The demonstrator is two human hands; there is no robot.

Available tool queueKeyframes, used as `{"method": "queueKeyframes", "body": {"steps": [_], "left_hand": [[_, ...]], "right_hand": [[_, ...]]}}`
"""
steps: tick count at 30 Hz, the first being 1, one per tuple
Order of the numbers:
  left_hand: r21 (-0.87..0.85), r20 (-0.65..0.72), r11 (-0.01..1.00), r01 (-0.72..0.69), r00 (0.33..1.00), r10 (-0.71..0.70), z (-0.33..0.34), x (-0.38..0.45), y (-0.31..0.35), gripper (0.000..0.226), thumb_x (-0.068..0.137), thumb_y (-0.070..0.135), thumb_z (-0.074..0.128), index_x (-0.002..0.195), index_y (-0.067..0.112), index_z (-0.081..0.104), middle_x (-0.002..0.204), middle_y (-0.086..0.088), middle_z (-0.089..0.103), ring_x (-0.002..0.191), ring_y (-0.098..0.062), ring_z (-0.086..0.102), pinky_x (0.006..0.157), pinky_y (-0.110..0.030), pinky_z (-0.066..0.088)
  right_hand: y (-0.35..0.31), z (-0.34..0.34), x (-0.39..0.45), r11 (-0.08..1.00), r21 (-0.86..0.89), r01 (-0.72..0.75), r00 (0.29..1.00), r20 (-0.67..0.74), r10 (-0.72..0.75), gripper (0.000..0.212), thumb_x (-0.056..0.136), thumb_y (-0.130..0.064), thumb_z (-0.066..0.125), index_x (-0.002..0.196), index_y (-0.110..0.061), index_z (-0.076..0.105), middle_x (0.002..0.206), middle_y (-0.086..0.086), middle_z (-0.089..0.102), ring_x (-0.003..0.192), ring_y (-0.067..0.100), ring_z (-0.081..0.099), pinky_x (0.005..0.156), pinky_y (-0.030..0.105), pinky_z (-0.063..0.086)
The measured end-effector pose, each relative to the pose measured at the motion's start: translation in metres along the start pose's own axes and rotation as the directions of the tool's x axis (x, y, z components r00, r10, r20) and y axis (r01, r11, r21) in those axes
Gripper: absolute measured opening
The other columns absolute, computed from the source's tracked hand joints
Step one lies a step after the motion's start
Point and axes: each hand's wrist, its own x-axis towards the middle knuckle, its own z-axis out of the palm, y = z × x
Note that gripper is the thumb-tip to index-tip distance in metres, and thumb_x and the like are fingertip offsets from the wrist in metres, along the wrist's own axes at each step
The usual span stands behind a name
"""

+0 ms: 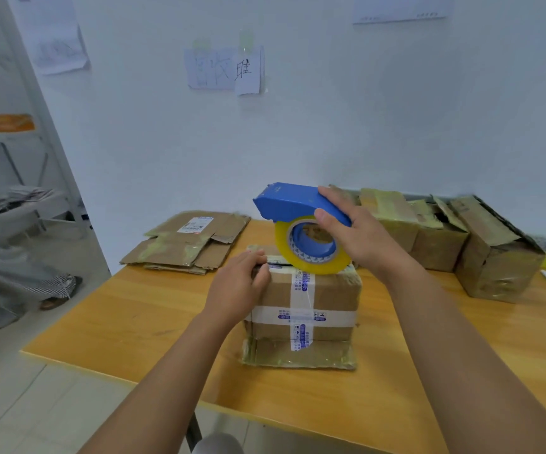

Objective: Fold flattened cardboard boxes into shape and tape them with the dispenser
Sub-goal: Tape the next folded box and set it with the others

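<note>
Box (304, 296) central; table (134, 316) edges distant.

This is looking like a small packing room or stockroom. A plain wooden table (153, 309) is standing against a bare white wall (330, 126), with taped boxes (442, 244) lining its back edge and flattened cardboard (186, 244) piling up. Handwritten notes (226, 70) are hanging above, and what may be metal shelving (13, 132) is showing left.
</note>
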Motion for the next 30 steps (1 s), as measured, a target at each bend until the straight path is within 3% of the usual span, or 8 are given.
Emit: {"method": "queueKeyframes", "body": {"steps": [4,7,13,17,20,25,27,30], "left_hand": [[0.004,-0.006,1.000,0.007,1.000,-0.007,0.001,0.001,0.000,0.031,0.100,0.033,0.046,0.123,0.025,0.065,0.135,0.010,0.059,0.121,-0.007,0.052,0.099,-0.035,0.046],[0.003,-0.010,1.000,0.013,1.000,-0.013,0.000,0.001,0.000,0.030,0.100,0.033,0.047,0.123,0.025,0.065,0.134,0.010,0.060,0.118,-0.007,0.053,0.096,-0.033,0.047],[0.007,-0.006,1.000,0.011,1.000,-0.011,0.000,0.002,-0.002,0.033,0.097,0.038,0.045,0.119,0.029,0.066,0.129,0.014,0.063,0.113,-0.006,0.056,0.092,-0.039,0.051],[-0.002,0.004,1.000,0.003,1.000,-0.003,-0.003,0.004,0.000,0.025,0.095,0.036,0.049,0.110,0.027,0.068,0.112,0.013,0.066,0.099,-0.005,0.057,0.082,-0.037,0.052],[-0.111,0.019,0.991,0.069,0.998,-0.067,-0.010,0.009,0.005,0.025,0.097,0.027,0.053,0.119,0.025,0.066,0.109,0.012,0.064,0.098,-0.007,0.058,0.080,-0.030,0.049],[-0.588,-0.004,0.739,0.328,0.913,-0.409,-0.032,0.027,0.021,0.037,0.103,0.030,0.035,0.107,0.019,0.070,0.102,0.008,0.073,0.099,-0.005,0.061,0.087,-0.033,0.046],[-0.657,0.049,0.636,0.405,0.865,-0.499,-0.044,0.035,0.030,0.050,0.105,0.041,0.031,0.103,0.014,0.072,0.093,0.004,0.076,0.090,-0.011,0.061,0.087,-0.035,0.042],[-0.618,0.217,0.608,0.498,0.852,-0.477,-0.053,0.046,0.033,0.075,0.098,0.068,0.025,0.100,0.012,0.075,0.089,0.002,0.077,0.082,-0.016,0.057,0.082,-0.036,0.037]], "right_hand": [[0.003,0.012,-0.001,0.999,0.029,0.030,0.994,-0.101,-0.027,0.043,0.100,-0.043,0.053,0.143,-0.039,0.049,0.130,-0.008,0.052,0.110,0.004,0.055,0.076,0.005,0.045],[0.001,0.015,0.003,0.994,0.047,0.096,0.976,-0.201,-0.085,0.036,0.098,-0.039,0.059,0.134,-0.033,0.057,0.127,-0.003,0.056,0.108,0.002,0.056,0.078,0.005,0.045],[0.007,0.014,0.003,0.990,0.068,0.119,0.984,-0.138,-0.109,0.027,0.097,-0.040,0.058,0.124,-0.037,0.057,0.117,-0.031,0.055,0.110,-0.010,0.054,0.088,0.009,0.044],[0.012,0.013,0.003,0.991,0.103,0.082,0.986,-0.152,-0.065,0.029,0.099,-0.041,0.054,0.128,-0.035,0.058,0.121,-0.034,0.052,0.114,-0.013,0.051,0.094,0.013,0.043],[0.013,0.011,0.002,0.988,0.137,0.068,0.987,-0.151,-0.047,0.030,0.100,-0.040,0.054,0.129,-0.035,0.059,0.122,-0.033,0.053,0.114,-0.010,0.053,0.094,0.014,0.045],[0.013,0.012,0.001,0.984,0.157,0.088,0.984,-0.170,-0.061,0.028,0.102,-0.033,0.053,0.129,-0.031,0.060,0.121,-0.025,0.056,0.102,-0.013,0.056,0.082,0.005,0.045],[0.013,0.012,0.001,0.982,0.167,0.088,0.984,-0.169,-0.060,0.028,0.102,-0.033,0.053,0.129,-0.031,0.060,0.122,-0.023,0.056,0.100,-0.014,0.057,0.080,0.005,0.045],[0.013,0.013,0.002,0.983,0.162,0.089,0.983,-0.170,-0.061,0.028,0.101,-0.033,0.053,0.128,-0.032,0.060,0.122,-0.022,0.056,0.099,-0.013,0.057,0.081,0.006,0.045]]}}
